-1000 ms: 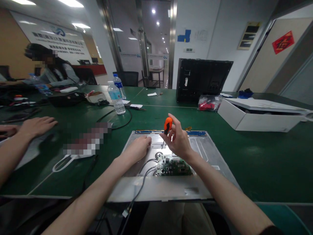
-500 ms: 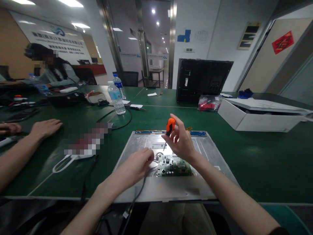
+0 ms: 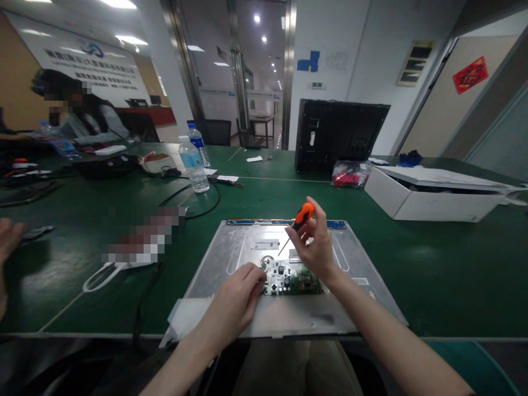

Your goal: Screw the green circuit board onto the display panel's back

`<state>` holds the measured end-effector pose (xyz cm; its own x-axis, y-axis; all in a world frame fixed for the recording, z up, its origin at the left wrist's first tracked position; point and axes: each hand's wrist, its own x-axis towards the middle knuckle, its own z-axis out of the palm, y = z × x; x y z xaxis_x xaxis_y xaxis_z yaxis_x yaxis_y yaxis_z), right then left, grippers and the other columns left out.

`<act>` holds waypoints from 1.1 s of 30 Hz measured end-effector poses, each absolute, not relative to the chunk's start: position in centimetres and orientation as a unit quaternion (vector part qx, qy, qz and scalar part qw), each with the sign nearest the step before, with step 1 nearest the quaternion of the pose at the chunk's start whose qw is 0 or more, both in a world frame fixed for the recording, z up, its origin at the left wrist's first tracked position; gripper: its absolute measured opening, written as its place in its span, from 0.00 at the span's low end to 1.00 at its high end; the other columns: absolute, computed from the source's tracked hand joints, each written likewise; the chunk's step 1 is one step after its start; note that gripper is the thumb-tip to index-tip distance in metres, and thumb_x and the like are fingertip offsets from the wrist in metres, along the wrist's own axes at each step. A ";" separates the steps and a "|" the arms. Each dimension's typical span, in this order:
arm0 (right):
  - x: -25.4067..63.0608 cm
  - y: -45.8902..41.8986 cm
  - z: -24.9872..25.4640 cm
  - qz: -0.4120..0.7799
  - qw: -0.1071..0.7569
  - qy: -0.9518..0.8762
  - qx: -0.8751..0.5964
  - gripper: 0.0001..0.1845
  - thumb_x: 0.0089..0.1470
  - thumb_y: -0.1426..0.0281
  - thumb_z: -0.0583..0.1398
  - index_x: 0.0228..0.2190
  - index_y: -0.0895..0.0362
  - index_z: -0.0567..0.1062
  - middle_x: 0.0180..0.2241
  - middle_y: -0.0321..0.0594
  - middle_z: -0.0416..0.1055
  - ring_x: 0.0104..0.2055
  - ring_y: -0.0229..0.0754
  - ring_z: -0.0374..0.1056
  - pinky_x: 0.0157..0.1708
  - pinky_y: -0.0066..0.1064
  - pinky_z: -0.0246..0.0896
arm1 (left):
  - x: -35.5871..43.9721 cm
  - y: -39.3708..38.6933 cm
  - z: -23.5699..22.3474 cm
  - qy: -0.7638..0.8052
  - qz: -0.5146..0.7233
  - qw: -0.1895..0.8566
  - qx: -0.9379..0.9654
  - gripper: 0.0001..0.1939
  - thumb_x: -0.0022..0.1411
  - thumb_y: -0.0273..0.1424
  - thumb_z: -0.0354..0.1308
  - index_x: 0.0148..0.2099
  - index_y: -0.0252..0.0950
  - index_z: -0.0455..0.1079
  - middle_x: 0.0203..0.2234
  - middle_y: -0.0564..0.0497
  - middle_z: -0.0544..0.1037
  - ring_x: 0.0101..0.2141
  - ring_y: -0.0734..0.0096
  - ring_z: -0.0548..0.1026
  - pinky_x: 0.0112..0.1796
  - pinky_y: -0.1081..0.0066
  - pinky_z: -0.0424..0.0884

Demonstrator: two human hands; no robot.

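My right hand point(image 3: 318, 247) grips a small orange and black screwdriver point(image 3: 304, 215), its thin shaft slanting down to the left above a metal-backed display panel point(image 3: 237, 247). The tip looks to be just over the panel, beyond a green circuit board point(image 3: 291, 279); contact cannot be made out. My left hand point(image 3: 241, 289) is closed, with fingertips together at the board's left edge. Whatever is pinched there is hidden by the fingers. Beneath my left forearm, a whitish translucent sheet point(image 3: 185, 316) covers the panel's near left corner.
A black monitor point(image 3: 342, 137) and an open white box point(image 3: 429, 201) stand beyond the panel on the green table point(image 3: 437, 275). Water bottles point(image 3: 194, 170), cables and a white-corded item lie leftward. Another person's hand point(image 3: 9, 236) rests at the left edge; someone sits farther back.
My right hand and the screwdriver shifted right, the shaft tilting more. My left hand moved slightly right, against the board. The dark cable beneath it left view, and the co-worker's hand drew back left.
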<state>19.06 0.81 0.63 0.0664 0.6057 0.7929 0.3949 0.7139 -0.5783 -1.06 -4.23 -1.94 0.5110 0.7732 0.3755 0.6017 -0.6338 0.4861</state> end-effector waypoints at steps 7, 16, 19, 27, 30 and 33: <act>19.5 2.5 0.5 0.004 0.627 -0.678 -0.385 0.35 0.61 0.63 0.58 0.63 0.55 0.51 0.25 0.29 0.69 0.17 0.30 0.59 0.16 0.21 0.56 | -0.8 -3.0 -2.6 0.400 0.298 0.113 0.860 0.10 0.67 0.25 0.44 0.37 0.37 0.66 0.32 0.48 0.72 0.33 0.65 0.71 0.33 0.69 0.66; 20.7 5.0 -0.4 -0.006 0.609 -0.676 -0.416 0.34 0.59 0.62 0.57 0.62 0.58 0.53 0.23 0.27 0.66 0.18 0.32 0.60 0.18 0.23 0.56 | 0.5 -2.6 -1.0 0.408 0.256 0.116 0.869 0.09 0.63 0.21 0.47 0.37 0.37 0.65 0.33 0.48 0.73 0.34 0.65 0.71 0.34 0.69 0.66; 20.8 4.7 0.2 0.004 0.615 -0.669 -0.416 0.33 0.59 0.62 0.58 0.61 0.57 0.54 0.23 0.28 0.66 0.18 0.33 0.60 0.18 0.24 0.56 | 0.5 -2.4 -0.8 0.402 0.272 0.123 0.866 0.09 0.62 0.20 0.48 0.36 0.37 0.65 0.33 0.48 0.73 0.35 0.66 0.72 0.35 0.70 0.67; 19.0 1.6 1.7 0.080 0.655 -0.637 -0.399 0.36 0.58 0.64 0.59 0.63 0.54 0.51 0.26 0.29 0.68 0.19 0.31 0.59 0.17 0.22 0.56 | 0.1 -0.8 0.2 0.394 0.250 0.143 0.873 0.08 0.61 0.21 0.48 0.36 0.36 0.66 0.34 0.48 0.73 0.36 0.65 0.71 0.35 0.69 0.66; 18.4 1.2 1.4 0.100 0.651 -0.636 -0.402 0.36 0.58 0.65 0.60 0.63 0.54 0.52 0.25 0.28 0.66 0.18 0.31 0.59 0.17 0.21 0.54 | -0.1 -0.7 -0.2 0.383 0.244 0.150 0.878 0.07 0.61 0.21 0.49 0.35 0.37 0.67 0.33 0.49 0.73 0.35 0.66 0.71 0.35 0.70 0.65; 18.2 1.2 1.1 0.107 0.649 -0.640 -0.397 0.37 0.58 0.65 0.61 0.63 0.53 0.52 0.25 0.28 0.67 0.18 0.30 0.59 0.17 0.21 0.54 | -0.3 -1.1 -0.6 0.370 0.242 0.153 0.884 0.08 0.62 0.22 0.49 0.35 0.37 0.67 0.33 0.48 0.74 0.35 0.66 0.72 0.34 0.70 0.65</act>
